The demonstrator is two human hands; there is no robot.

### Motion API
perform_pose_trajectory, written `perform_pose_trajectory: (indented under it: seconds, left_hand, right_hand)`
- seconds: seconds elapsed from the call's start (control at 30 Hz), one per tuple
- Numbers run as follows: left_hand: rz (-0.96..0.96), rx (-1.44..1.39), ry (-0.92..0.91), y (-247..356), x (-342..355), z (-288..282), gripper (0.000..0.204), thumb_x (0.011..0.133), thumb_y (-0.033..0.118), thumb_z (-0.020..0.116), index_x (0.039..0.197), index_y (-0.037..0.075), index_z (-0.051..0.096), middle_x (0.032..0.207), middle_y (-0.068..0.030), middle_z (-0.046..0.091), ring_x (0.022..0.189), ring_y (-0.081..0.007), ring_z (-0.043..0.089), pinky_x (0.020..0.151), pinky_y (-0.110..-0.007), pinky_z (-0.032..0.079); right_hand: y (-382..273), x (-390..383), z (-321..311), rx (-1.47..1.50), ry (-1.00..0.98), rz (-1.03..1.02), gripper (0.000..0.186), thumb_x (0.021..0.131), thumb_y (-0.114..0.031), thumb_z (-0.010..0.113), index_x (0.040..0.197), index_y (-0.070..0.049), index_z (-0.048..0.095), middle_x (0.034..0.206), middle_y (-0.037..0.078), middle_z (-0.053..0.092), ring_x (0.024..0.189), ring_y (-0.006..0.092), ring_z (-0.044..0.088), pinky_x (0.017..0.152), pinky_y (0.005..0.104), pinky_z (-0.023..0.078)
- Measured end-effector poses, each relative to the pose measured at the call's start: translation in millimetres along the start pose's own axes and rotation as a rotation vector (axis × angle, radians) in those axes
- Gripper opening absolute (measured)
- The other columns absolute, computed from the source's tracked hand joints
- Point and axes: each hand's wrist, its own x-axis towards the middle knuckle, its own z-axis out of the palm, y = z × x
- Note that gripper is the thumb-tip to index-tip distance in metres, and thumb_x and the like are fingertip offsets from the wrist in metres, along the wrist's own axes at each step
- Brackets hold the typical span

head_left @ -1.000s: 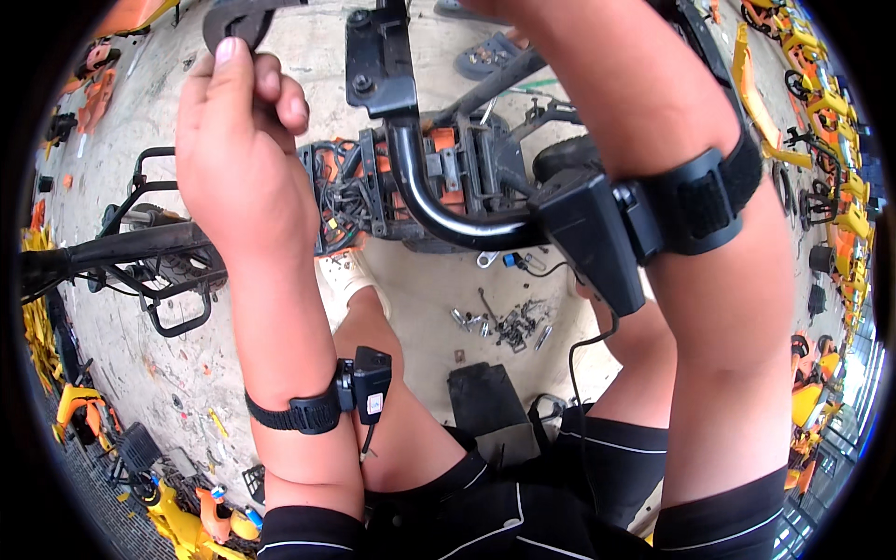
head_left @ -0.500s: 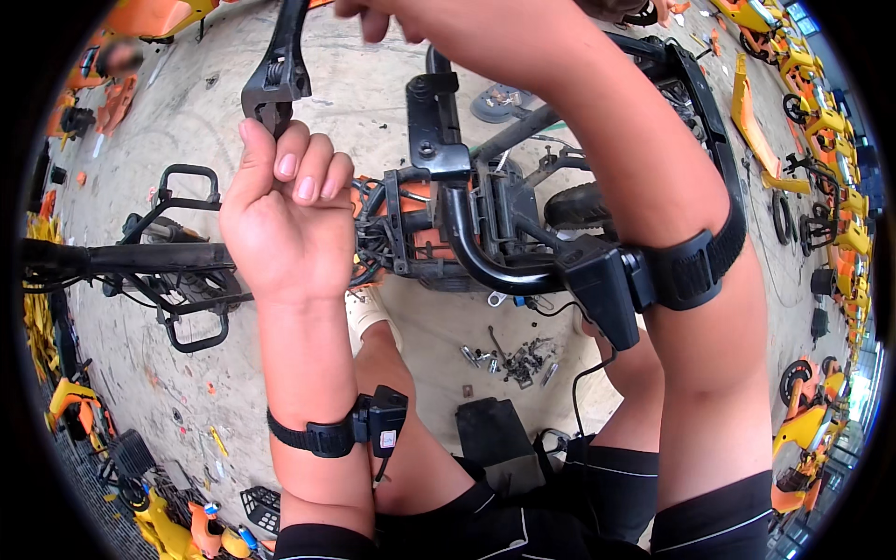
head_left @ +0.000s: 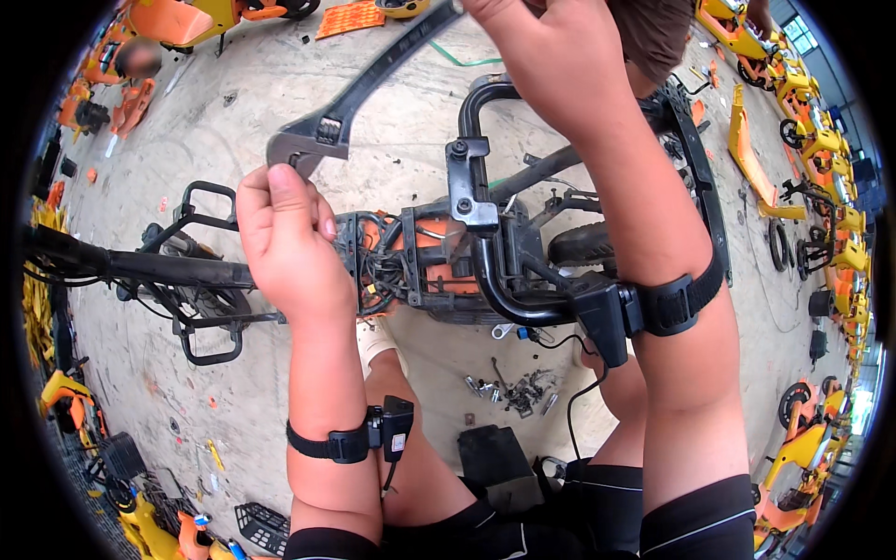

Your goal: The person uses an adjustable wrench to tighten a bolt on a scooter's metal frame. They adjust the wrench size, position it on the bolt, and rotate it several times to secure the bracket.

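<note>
A dark adjustable wrench (head_left: 373, 79) slants across the upper middle, its jaws down to the left. At the handle's upper end is my right hand (head_left: 560, 65), closed on it; the picture's upper edge cuts off part of that hand. My left hand (head_left: 294, 238) is closed in a pinch right at the wrench jaws, thumb against fingers. Whatever sits between those fingers is hidden. Below and between my arms stands a stripped black scooter frame (head_left: 434, 299) with exposed wiring. A bent black tube (head_left: 481, 266) with a bolted bracket (head_left: 472, 185) rises from it.
Loose bolts and small metal parts (head_left: 527, 392) lie on the concrete floor by my feet, near a ring-ended wrench (head_left: 502, 330). A long frame tube (head_left: 177, 268) extends left. Yellow scooters (head_left: 807, 439) line the right side. Another person's dark clothing (head_left: 653, 37) shows beyond my right arm.
The wrench has swung from nearly upright to a slant, its handle end moving right with my right hand. My left hand has shifted slightly right and down, staying at the jaws.
</note>
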Motion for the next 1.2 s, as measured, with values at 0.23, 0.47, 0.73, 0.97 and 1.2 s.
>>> perform_pose_trajectory:
  seconds: [0.23,0.47,0.73,0.97,1.2]
  left_hand:
    - [0.060,0.176,-0.168,0.3,-4.8,-2.2,0.023,0.108,0.022,0.053,0.106,0.000,0.056,0.076,-0.0006,0.051,0.061,-0.0066,0.043,0.056,-0.022,0.037]
    - [0.117,0.163,-0.227,0.5,-0.2,5.8,0.023,0.108,0.021,0.053,0.110,-0.002,0.057,0.081,-0.0033,0.057,0.067,-0.0087,0.050,0.063,-0.025,0.044]
    - [0.119,0.116,-0.159,-3.6,13.0,17.5,0.023,0.108,0.019,0.054,0.112,-0.003,0.060,0.080,-0.0034,0.057,0.074,-0.0103,0.053,0.070,-0.027,0.048]
    - [-0.042,0.061,-0.057,-9.9,18.8,20.9,0.027,0.105,0.024,0.060,0.116,0.000,0.064,0.086,-0.0024,0.063,0.077,-0.0105,0.055,0.076,-0.026,0.046]
    - [-0.085,0.074,-0.242,-3.2,6.0,34.8,0.030,0.105,0.027,0.060,0.121,0.002,0.065,0.098,-0.0060,0.072,0.091,-0.0137,0.066,0.080,-0.027,0.046]
  right_hand:
    - [-25.7,-24.9,4.6,-0.012,-0.683,-0.040,0.056,0.084,-0.052,0.075,0.116,-0.006,0.071,0.113,0.014,0.070,0.116,0.0319,0.061,0.107,0.0458,0.036]
    - [-23.7,-16.8,-3.8,0.118,-0.834,0.062,0.031,0.088,-0.039,0.072,0.089,-0.008,0.075,0.074,0.009,0.068,0.090,0.0312,0.064,0.094,0.0435,0.040]
    - [-21.4,2.2,-24.7,0.003,-0.737,0.096,0.036,0.084,-0.043,0.074,0.086,-0.007,0.073,0.077,0.013,0.068,0.084,0.0373,0.064,0.078,0.0461,0.050]
    - [-16.3,0.1,-19.2,-0.162,-0.643,0.295,0.040,0.086,-0.048,0.073,0.087,-0.008,0.074,0.072,0.014,0.067,0.075,0.0355,0.066,0.068,0.0460,0.051]
    - [-3.9,-4.5,-10.1,-0.276,-0.462,0.520,0.047,0.088,-0.052,0.072,0.089,-0.005,0.075,0.073,0.014,0.070,0.073,0.0337,0.069,0.066,0.0425,0.053]
